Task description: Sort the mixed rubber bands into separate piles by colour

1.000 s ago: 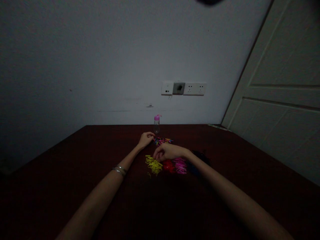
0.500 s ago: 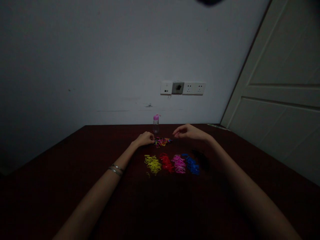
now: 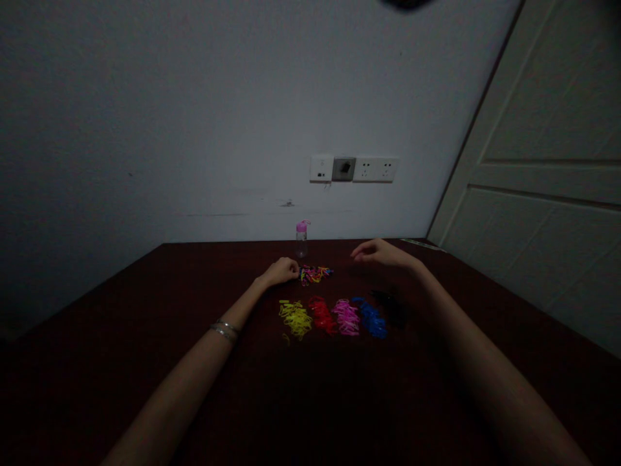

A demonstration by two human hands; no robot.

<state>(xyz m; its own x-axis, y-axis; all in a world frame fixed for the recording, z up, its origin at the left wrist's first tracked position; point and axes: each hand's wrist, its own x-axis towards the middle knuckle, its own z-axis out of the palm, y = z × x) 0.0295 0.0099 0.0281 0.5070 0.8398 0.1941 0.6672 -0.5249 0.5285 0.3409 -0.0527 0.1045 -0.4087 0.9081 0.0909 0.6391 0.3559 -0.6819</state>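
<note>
A small heap of mixed-colour rubber bands (image 3: pixel 315 274) lies toward the back of the dark red table. My left hand (image 3: pixel 282 270) rests at its left edge with the fingertips closed together; whatever they pinch is too small to make out. Raised to the right of the heap is my right hand (image 3: pixel 381 252), its fingers loosely stretched and somewhat apart, with nothing visible in them. Nearer to me, sorted piles lie in a row: yellow bands (image 3: pixel 297 319), red bands (image 3: pixel 322 315), pink bands (image 3: pixel 347 317), blue bands (image 3: pixel 372 318) and a dim black pile (image 3: pixel 391 307).
Behind the mixed heap stands a clear bottle with a pink lid (image 3: pixel 301 239), close to the wall. Wall sockets (image 3: pixel 354 169) sit above the table's back edge. A pale panelled door (image 3: pixel 543 194) borders the right side. The light is dim.
My right hand has moved to the right, away from the mixed heap. My left hand stays at the heap's left edge. The camera view has shifted slightly.
</note>
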